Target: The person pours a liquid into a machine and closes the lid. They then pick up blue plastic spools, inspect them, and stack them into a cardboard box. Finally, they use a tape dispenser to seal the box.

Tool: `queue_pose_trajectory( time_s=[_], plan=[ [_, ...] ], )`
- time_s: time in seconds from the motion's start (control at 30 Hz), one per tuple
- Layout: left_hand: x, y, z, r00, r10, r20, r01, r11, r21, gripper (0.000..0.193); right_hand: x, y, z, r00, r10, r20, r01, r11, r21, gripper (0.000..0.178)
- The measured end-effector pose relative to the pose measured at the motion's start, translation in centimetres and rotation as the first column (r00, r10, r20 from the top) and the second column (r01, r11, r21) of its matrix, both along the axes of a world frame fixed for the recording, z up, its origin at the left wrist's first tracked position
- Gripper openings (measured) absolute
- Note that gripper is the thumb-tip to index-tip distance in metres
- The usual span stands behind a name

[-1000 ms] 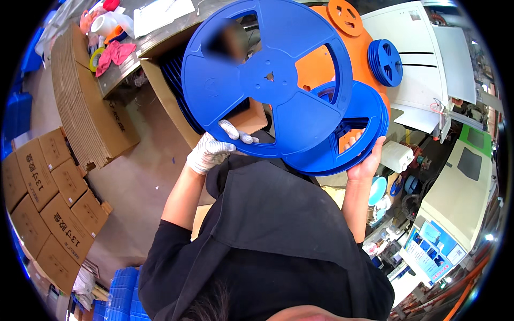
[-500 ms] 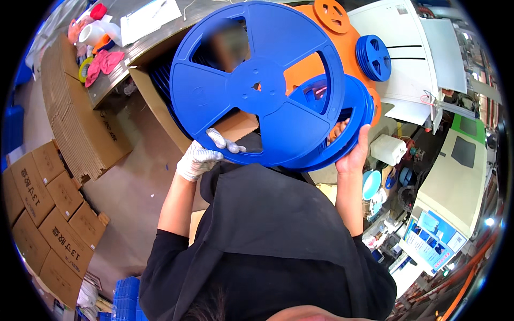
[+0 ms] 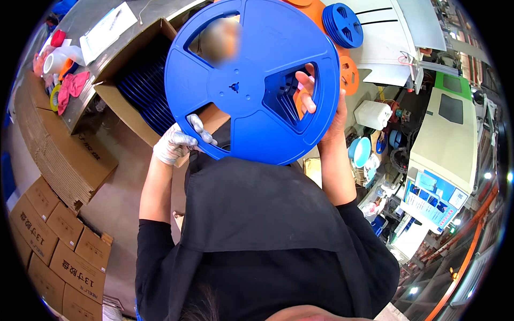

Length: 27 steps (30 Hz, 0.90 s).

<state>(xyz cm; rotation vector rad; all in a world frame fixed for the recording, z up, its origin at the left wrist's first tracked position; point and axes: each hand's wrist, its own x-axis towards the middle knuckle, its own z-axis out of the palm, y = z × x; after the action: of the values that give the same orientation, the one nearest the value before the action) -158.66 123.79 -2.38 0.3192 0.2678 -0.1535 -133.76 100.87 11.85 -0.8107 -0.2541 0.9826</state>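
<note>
A large blue plastic reel point(image 3: 278, 48) is held up in front of me, its flat spoked face toward the camera. My left hand point(image 3: 174, 144), in a white glove, is closed on its lower left rim, with fingertips showing in a cutout. On the right edge my bare right hand point(image 3: 335, 120) grips it, fingers curled into the right cutout. Layered blue edges through that cutout suggest more reels behind the front one; how many is hidden. To the left, an open cardboard box point(image 3: 124, 113) holds several upright blue reels point(image 3: 143, 88).
Several small blue reels point(image 3: 342, 25) and orange reels point(image 3: 349, 76) lie beyond my right hand. A grey table point(image 3: 101, 18) carries paper and a pink cloth point(image 3: 72, 91). Flattened cartons point(image 3: 64, 155) and stacked boxes point(image 3: 67, 227) stand left. A pale machine point(image 3: 447, 139) is at right.
The front reel and those behind it, offset to the right before, now line up. My hands have moved left in view, and my right fingers now reach through the cutout. More of the box shows.
</note>
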Motion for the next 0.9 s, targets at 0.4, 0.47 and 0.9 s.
queue_pose_trajectory(
  time_s=[0.4, 0.47, 0.9],
  plan=[
    [7.4, 1.8, 8.5, 0.809, 0.369, 0.458, -0.326, -0.366, 0.871, 0.06, -2.3, -1.1, -0.4, 0.992, 0.084, -0.091, -0.083, 0.996, 0.016, 0.081],
    [11.2, 0.0, 11.2, 0.878, 0.042, 0.478, -0.363, -0.594, 0.718, 0.06, -2.7, -0.8, -0.3, 0.993, 0.061, -0.101, -0.062, 0.998, -0.005, 0.079],
    [18.1, -4.1, 10.9, 0.903, -0.2, 0.379, -0.387, -0.762, 0.519, 0.037, -3.1, -2.7, 1.1, 0.986, 0.164, 0.004, -0.165, 0.986, 0.023, 0.068]
  ],
)
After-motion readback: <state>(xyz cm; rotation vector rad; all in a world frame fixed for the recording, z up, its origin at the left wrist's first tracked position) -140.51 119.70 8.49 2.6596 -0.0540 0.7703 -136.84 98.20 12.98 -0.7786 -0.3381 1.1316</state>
